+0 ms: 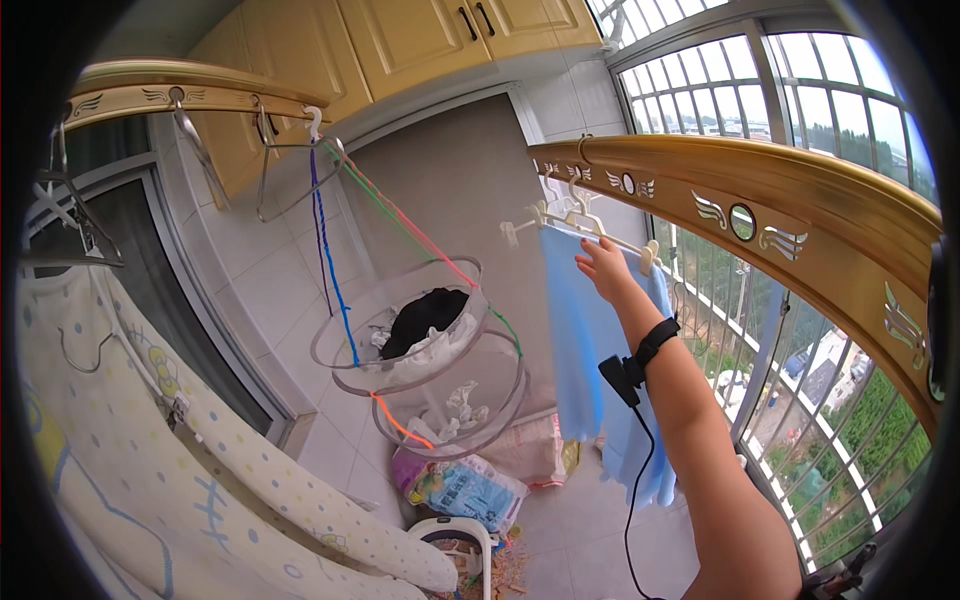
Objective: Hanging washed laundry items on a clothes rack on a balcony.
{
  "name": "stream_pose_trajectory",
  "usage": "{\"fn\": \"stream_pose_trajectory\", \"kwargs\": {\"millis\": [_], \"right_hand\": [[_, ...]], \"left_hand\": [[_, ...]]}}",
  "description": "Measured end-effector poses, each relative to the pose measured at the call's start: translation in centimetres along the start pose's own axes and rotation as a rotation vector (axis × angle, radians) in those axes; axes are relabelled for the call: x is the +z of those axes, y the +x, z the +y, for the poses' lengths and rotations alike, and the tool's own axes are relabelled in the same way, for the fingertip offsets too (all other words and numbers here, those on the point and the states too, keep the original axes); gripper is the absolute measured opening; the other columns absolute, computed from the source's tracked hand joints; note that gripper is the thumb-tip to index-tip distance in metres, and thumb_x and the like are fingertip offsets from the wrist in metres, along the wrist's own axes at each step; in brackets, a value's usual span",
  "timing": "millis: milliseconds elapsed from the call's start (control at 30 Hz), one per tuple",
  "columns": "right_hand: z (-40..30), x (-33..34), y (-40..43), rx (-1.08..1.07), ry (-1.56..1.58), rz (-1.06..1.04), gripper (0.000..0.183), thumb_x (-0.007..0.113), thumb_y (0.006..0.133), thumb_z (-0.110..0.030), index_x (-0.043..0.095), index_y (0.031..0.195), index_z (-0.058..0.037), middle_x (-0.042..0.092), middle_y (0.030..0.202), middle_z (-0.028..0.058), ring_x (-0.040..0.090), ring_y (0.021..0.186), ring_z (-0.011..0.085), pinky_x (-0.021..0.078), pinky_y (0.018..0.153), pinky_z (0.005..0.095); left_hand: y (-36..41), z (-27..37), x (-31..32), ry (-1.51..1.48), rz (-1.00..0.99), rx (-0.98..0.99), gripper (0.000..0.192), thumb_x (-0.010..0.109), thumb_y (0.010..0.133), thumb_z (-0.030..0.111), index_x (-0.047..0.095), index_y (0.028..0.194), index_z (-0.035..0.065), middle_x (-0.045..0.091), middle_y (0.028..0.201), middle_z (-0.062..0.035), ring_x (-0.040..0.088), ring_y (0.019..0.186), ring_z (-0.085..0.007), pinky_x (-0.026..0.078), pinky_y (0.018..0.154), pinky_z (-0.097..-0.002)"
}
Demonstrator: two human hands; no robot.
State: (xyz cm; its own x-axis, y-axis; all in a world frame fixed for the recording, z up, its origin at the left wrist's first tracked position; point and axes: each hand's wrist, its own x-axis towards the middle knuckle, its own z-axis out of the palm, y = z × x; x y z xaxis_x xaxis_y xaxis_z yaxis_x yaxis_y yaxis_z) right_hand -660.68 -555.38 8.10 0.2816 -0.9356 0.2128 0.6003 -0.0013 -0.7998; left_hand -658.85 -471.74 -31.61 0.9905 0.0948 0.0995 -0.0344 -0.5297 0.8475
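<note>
My right hand (606, 271) reaches up from the lower right, its fingers apart, at the upper part of a light blue cloth (574, 322). Whether the fingertips touch the cloth, I cannot tell. The cloth hangs from a pale clip hanger (589, 223), which is hooked on a gold-coloured drying rail (720, 169). A black strap (656, 343) with a small device and a cable circles my right wrist. My left hand is out of view.
A two-tier mesh drying basket (431, 390) holds black and white fabric. Another rail (202, 97) carries metal hangers. Patterned cream fabric (247, 450) hangs at left. Bags (472, 487) and a white-rimmed container (457, 529) stand on the tiled floor. Barred windows line the right.
</note>
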Motion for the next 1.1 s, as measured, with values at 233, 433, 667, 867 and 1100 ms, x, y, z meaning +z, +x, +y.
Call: {"fn": "stream_pose_trajectory", "kwargs": {"millis": [233, 433, 667, 867, 1100], "right_hand": [[-0.7, 3.6, 8.7, 0.087, 0.743, 0.073, 0.055, 0.056, 0.084, -0.021, 0.03, 0.132, -0.0125, 0.015, 0.144, 0.0045, 0.033, 0.122, 0.024, 0.0306, 0.099, 0.043], [-0.3, 3.7, 10.4, -0.062, 0.709, 0.143, 0.04, 0.05, 0.088, -0.028, 0.039, 0.122, -0.0113, 0.038, 0.127, 0.0046, 0.035, 0.119, 0.0225, 0.0264, 0.099, 0.0452], [-4.3, -0.2, 10.7, -0.232, 0.746, -0.116, 0.031, 0.037, 0.094, -0.025, 0.041, 0.121, -0.0098, 0.048, 0.123, 0.0075, 0.04, 0.121, 0.027, 0.0303, 0.097, 0.0461], [-4.0, -9.2, 10.8, -0.18, 0.873, -0.41, 0.028, 0.032, 0.09, -0.021, 0.053, 0.1, -0.0054, 0.049, 0.123, 0.0124, 0.04, 0.12, 0.0303, 0.0234, 0.102, 0.0506], [-1.8, -12.4, 10.1, 0.121, 1.113, -0.751, 0.024, 0.032, 0.084, -0.017, 0.051, 0.082, -0.0022, 0.058, 0.106, 0.0186, 0.054, 0.101, 0.0314, 0.0317, 0.096, 0.0515]], "left_hand": [[-2.8, 3.5, 3.2, -0.01, 0.044, -0.047, 0.017, 0.057, 0.079, 0.011, 0.06, 0.067, -0.0008, 0.058, 0.066, -0.0053, 0.048, 0.058, -0.0133, 0.042, 0.054, -0.0278], [-3.8, 4.1, 3.0, 0.02, 0.08, -0.066, 0.017, 0.057, 0.079, 0.011, 0.06, 0.067, -0.0001, 0.058, 0.066, -0.0052, 0.049, 0.058, -0.0133, 0.042, 0.054, -0.0277], [-5.4, 2.1, 2.3, 0.046, 0.127, -0.015, 0.016, 0.056, 0.078, 0.011, 0.06, 0.066, 0.0006, 0.058, 0.067, -0.005, 0.049, 0.058, -0.0132, 0.043, 0.054, -0.0276], [-8.9, -3.1, 1.5, 0.051, 0.204, 0.119, 0.016, 0.056, 0.078, 0.011, 0.06, 0.066, 0.0013, 0.058, 0.067, -0.0049, 0.049, 0.058, -0.0131, 0.043, 0.054, -0.0275], [-13.8, -3.9, 1.6, 0.095, 0.093, -0.334, 0.014, 0.052, 0.078, 0.009, 0.055, 0.066, 0.0027, 0.056, 0.063, -0.0032, 0.049, 0.051, -0.0126, 0.044, 0.049, -0.027]]}}
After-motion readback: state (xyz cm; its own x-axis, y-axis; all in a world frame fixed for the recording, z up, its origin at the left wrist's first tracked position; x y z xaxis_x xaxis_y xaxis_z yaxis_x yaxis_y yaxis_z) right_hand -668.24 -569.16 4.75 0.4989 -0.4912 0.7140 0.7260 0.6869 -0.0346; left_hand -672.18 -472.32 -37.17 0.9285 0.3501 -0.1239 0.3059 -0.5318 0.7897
